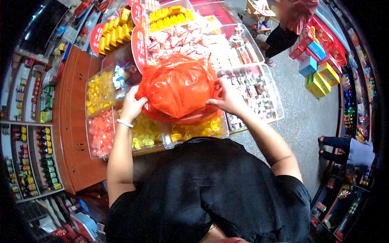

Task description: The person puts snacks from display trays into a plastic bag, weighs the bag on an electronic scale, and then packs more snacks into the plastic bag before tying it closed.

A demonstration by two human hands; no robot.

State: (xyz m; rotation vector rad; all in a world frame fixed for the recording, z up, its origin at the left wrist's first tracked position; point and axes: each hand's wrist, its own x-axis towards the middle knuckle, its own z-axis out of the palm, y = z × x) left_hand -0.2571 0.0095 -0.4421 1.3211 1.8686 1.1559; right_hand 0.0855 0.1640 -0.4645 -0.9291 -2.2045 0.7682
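A large, crinkled red plastic bag (176, 87) is held up over clear bins of wrapped goods. My left hand (134, 103) pinches its left edge, a white bracelet at the wrist. On the bag's right edge my right hand (225, 97) has its fingers closed on the plastic. Whatever the bag contains cannot be made out. Beneath and around it are yellow packets (206, 128), pink-wrapped pieces (101, 133) and small white-and-dark packets (253, 91) in bins.
A wooden cabinet (73, 121) and bottle shelves (48, 162) stand at the left. Boxes (318, 83) are stacked at the upper right. One person (283, 32) stands beyond the bins near a stroller (259, 12), another person (356, 152) at the far right.
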